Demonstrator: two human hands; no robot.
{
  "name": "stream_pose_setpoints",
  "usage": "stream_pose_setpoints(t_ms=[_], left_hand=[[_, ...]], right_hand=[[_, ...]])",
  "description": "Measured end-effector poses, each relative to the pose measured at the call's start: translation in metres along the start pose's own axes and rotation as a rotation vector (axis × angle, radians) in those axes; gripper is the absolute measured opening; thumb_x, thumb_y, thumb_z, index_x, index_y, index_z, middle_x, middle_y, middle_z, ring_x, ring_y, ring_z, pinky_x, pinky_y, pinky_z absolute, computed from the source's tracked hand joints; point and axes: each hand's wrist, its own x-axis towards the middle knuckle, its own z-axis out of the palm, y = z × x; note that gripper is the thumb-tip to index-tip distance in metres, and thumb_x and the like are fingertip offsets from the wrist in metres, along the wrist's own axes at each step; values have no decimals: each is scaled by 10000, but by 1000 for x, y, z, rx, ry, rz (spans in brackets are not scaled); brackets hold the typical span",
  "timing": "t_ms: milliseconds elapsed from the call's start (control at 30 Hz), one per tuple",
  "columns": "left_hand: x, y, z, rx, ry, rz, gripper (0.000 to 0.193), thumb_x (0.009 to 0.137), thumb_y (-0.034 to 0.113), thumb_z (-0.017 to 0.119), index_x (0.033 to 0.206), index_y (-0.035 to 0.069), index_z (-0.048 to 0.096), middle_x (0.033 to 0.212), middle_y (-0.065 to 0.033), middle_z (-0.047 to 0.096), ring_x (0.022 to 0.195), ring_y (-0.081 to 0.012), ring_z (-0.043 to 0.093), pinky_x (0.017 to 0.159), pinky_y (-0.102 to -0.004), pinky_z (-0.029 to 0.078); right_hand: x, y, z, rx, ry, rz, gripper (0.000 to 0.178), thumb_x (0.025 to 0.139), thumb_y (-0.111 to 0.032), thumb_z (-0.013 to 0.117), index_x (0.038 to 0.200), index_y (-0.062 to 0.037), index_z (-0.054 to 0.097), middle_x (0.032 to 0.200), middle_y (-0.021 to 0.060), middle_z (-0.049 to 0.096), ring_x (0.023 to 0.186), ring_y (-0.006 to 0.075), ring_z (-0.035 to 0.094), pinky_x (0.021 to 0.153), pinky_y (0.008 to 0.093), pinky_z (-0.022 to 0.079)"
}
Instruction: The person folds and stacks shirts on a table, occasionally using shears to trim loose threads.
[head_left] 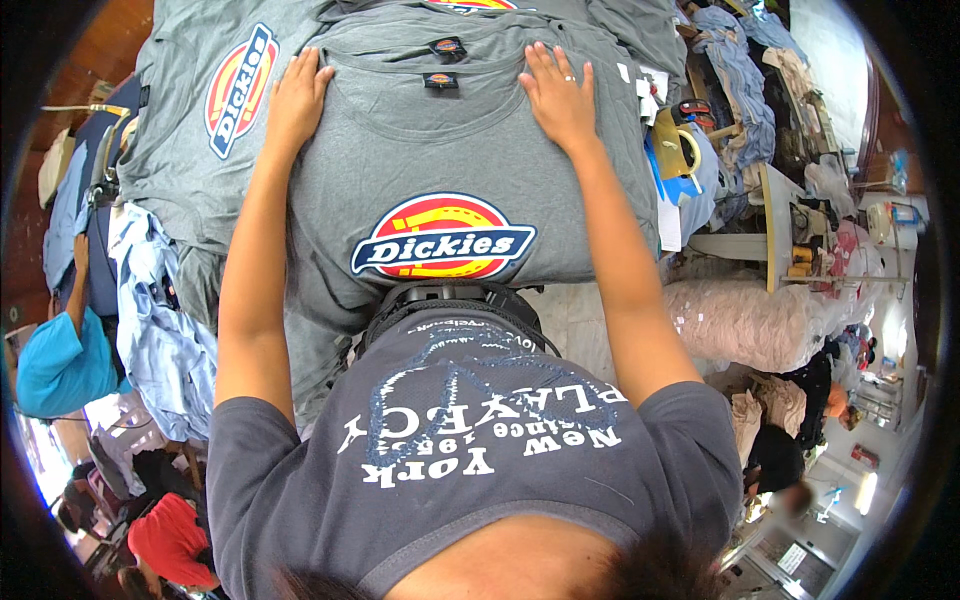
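A grey T-shirt with a red, yellow and blue chest print lies flat in front of me, its neckline at the far end. My left hand rests on its left shoulder, fingers stretched out and lying flat. On the right shoulder lies my right hand, fingers also extended, with a ring on one of them. Neither hand grips anything. Just beyond the neckline shows a second collar with a dark label, so another shirt lies underneath. To the left spreads a further grey shirt with the same kind of print.
Right of the shirts are white paper tags, a yellow tape roll and heaped blue garments. A large wrapped bundle stands at lower right. At left hangs a light-blue shirt, near a person in a turquoise top.
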Motion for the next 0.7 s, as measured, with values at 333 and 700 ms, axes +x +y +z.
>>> stream_pose_setpoints(t_ms=[333, 700], left_hand=[[50, 18, -47, -331, -65, -176, 310, 839, 329, 509, 942, 37, 523, 837, -149, 603, 799, -334, 564, 687, -346, 428], [99, -1, -121, -312, -219, -19, 340, 816, 363, 564, 846, 28, 620, 700, 50, 541, 672, -32, 468, 639, -183, 385]], right_hand=[[66, 64, 17, 417, -180, 28, 395, 732, -407, 604, 1021, -140, 579, 1108, 63, 556, 1050, 254, 493, 906, 405, 325], [113, 80, -115, 1037, -368, 229, 215, 697, -150, 687, 839, -15, 599, 735, 11, 595, 663, 72, 540, 604, 191, 408]])
